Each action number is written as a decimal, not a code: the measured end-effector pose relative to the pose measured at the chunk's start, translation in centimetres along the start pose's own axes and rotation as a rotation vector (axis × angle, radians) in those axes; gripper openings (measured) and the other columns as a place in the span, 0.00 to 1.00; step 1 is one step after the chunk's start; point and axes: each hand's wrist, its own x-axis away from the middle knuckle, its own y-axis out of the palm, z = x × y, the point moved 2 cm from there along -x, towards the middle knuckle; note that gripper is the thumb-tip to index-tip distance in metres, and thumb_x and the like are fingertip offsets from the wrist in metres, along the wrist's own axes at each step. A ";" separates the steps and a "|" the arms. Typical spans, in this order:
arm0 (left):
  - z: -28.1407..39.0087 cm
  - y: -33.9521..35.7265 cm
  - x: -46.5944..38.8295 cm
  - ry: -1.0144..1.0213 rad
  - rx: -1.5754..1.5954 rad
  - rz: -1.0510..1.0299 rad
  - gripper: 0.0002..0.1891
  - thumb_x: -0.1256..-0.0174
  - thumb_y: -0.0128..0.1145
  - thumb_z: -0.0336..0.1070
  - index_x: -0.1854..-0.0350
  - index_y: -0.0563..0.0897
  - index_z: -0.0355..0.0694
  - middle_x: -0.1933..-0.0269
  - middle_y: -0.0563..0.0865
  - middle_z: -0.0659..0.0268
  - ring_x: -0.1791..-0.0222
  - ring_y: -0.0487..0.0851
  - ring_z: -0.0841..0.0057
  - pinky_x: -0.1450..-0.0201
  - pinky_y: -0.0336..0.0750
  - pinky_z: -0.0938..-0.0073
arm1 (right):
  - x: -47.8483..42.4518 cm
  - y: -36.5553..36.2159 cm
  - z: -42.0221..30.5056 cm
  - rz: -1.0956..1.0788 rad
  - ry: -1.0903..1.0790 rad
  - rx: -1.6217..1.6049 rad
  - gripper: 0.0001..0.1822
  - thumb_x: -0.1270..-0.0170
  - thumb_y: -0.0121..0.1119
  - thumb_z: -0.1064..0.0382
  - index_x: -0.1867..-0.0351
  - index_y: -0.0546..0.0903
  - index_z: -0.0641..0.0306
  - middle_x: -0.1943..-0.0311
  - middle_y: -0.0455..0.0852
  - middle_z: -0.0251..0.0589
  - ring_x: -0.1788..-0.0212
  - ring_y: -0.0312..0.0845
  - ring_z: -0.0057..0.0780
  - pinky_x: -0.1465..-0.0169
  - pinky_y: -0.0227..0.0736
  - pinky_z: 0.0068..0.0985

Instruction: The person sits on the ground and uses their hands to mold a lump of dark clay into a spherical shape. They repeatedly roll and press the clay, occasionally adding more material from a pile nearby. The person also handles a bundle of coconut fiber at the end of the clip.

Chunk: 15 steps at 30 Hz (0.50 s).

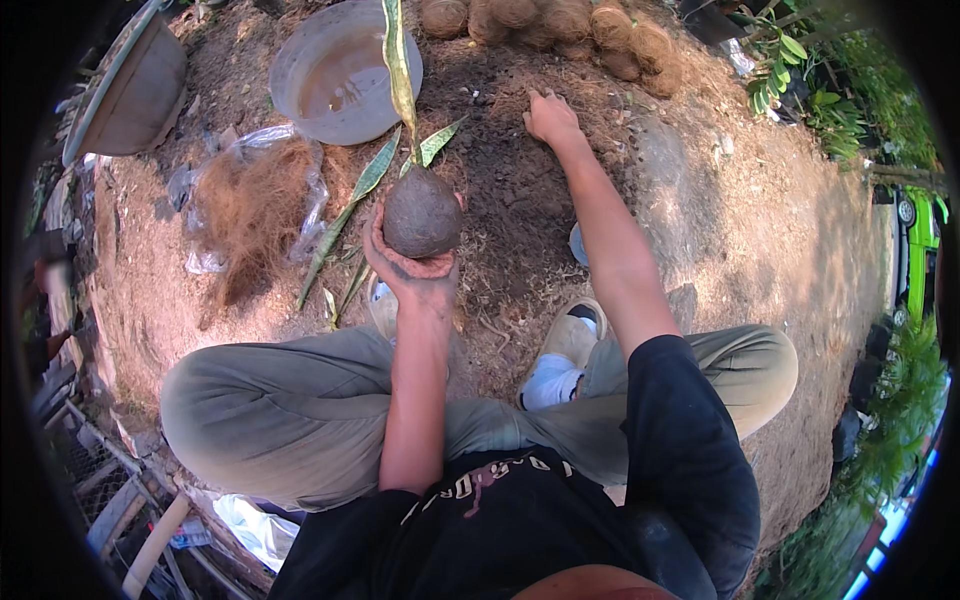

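Observation:
A smooth ball of dark mud (423,212) rests in my left hand (411,266), which cups it from below with a soil-stained palm. From the top of the ball rises a variegated snake plant leaf (397,60). More snake plant leaves (349,199) lie on the ground beside and behind the ball. My right arm is stretched forward, and my right hand (551,118) is over the dark, loose soil (517,180), fingers pointing away from me. Its fingertips are at the soil; whether they hold any is unclear.
A translucent basin of murky water (345,82) stands ahead. Left of me, brown coconut fibre (251,202) lies on clear plastic (307,225). Several fibre-wrapped balls (562,22) line the far side. A large basin (135,82) leans at the upper left. A bluish container (578,244) is partly behind my right forearm.

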 end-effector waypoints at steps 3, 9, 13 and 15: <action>-0.2 -0.4 -0.5 0.001 0.006 -0.028 0.15 0.31 0.51 0.47 0.49 0.79 0.47 0.45 0.81 0.62 0.45 0.82 0.59 0.42 0.79 0.43 | 0.6 0.2 -1.1 -0.034 -0.039 0.086 0.19 0.32 0.55 0.58 0.42 0.77 0.60 0.36 0.75 0.59 0.38 0.76 0.54 0.36 0.72 0.42; -0.5 -0.4 -0.1 0.012 -0.002 -0.013 0.15 0.31 0.51 0.48 0.49 0.79 0.47 0.45 0.82 0.64 0.45 0.82 0.60 0.41 0.78 0.43 | 3.2 1.3 -2.8 -0.027 -0.052 0.090 0.13 0.34 0.51 0.68 0.52 0.83 0.62 0.52 0.86 0.53 0.47 0.82 0.51 0.45 0.80 0.41; -0.8 -0.3 0.0 0.013 -0.013 -0.018 0.18 0.31 0.51 0.50 0.47 0.78 0.46 0.44 0.81 0.61 0.44 0.82 0.59 0.40 0.78 0.44 | 5.2 1.5 -3.0 -0.077 -0.029 0.059 0.13 0.34 0.51 0.68 0.52 0.83 0.63 0.52 0.86 0.53 0.47 0.82 0.52 0.44 0.79 0.41; -0.7 -0.4 0.0 0.006 -0.016 -0.042 0.19 0.32 0.51 0.50 0.45 0.76 0.44 0.44 0.79 0.59 0.44 0.81 0.58 0.39 0.78 0.44 | 6.2 1.7 -3.1 -0.086 -0.023 0.049 0.13 0.34 0.51 0.68 0.51 0.83 0.63 0.50 0.85 0.53 0.45 0.81 0.52 0.44 0.79 0.40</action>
